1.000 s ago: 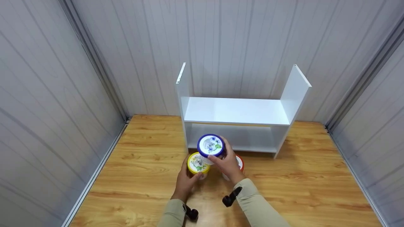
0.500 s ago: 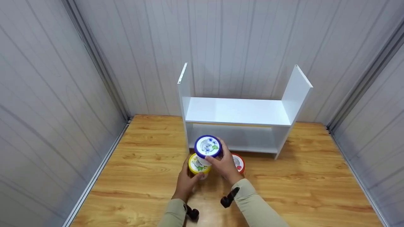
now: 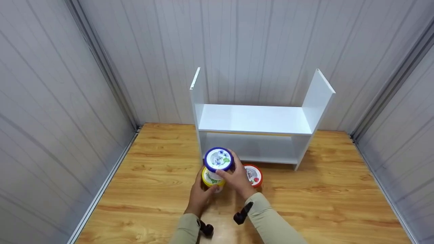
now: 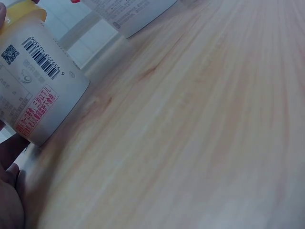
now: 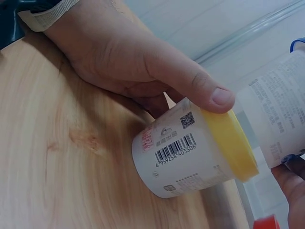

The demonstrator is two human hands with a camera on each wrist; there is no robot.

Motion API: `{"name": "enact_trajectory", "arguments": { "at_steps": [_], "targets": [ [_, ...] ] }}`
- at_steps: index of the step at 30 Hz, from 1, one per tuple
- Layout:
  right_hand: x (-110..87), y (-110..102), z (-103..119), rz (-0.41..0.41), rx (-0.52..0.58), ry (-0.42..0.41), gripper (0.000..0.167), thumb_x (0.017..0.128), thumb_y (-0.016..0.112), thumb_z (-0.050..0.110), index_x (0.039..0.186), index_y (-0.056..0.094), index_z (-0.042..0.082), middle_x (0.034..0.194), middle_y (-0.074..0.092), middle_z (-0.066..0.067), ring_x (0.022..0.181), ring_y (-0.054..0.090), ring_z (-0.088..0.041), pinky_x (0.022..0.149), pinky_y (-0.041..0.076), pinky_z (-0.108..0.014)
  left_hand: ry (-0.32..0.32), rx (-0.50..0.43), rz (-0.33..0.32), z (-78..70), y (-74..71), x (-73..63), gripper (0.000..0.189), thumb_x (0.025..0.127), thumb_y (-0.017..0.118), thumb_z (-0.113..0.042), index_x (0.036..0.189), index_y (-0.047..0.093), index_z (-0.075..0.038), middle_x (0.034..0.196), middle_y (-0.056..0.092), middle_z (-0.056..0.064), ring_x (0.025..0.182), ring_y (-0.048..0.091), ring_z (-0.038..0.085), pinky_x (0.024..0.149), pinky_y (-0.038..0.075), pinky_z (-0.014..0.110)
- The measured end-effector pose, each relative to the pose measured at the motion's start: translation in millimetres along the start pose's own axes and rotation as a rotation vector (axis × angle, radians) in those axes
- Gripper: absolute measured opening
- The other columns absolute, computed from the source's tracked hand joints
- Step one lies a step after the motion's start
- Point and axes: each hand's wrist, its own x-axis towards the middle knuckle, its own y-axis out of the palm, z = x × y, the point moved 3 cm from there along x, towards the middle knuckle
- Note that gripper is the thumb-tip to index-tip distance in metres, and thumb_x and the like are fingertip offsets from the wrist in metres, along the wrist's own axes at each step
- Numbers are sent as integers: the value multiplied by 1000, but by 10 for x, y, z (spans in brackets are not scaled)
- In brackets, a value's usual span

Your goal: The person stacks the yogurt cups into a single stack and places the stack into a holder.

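Observation:
In the head view my left hand (image 3: 197, 196) grips a white tub with a yellow lid (image 3: 213, 179), its thumb at the lid. That tub stands upright on the wooden surface, as the right wrist view of the yellow-lidded tub (image 5: 176, 148) confirms. My right hand (image 3: 239, 178) holds a blue-lidded tub (image 3: 218, 159) over the yellow lid, partly covering it. Its base (image 5: 271, 124) is right at the yellow lid; whether they touch I cannot tell. A red-lidded tub (image 3: 253, 175) stands beside my right hand, which hides part of it.
Behind the tubs is a white two-level shelf (image 3: 254, 118) with tall side panels. Pale panelled walls (image 3: 257, 51) enclose the wood-grain surface (image 3: 152, 189) at the back and both sides.
My right hand has moved left with the blue-lidded tub, bringing it over the yellow-lidded one. More of the red lid shows now. The left hand has stayed in place.

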Motion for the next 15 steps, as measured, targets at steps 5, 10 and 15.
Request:
{"name": "enact_trajectory", "arguments": {
  "at_steps": [5,10,15],
  "targets": [
    [11,35,-30,27,34,-8,101,80,84,45,160,27,23,161,33,-10,147,33,-32,117,35,-47,-8,-11,2,-43,-6,5,97,85,82,-33,161,23,-28,156,43,7,137,47,25,117,36,43],
    [6,58,-30,40,38,1,101,80,84,44,160,26,23,161,33,-10,146,34,-32,116,36,-47,-23,9,-18,-3,0,17,99,83,83,-39,161,23,-27,156,42,6,138,46,26,117,36,44],
    [9,91,-28,38,-6,1,103,80,83,49,161,26,22,160,34,-11,146,35,-33,117,35,-49,-14,7,-14,7,-11,2,98,84,83,-34,162,24,-24,155,43,10,138,47,29,116,38,44]
  ]
}}
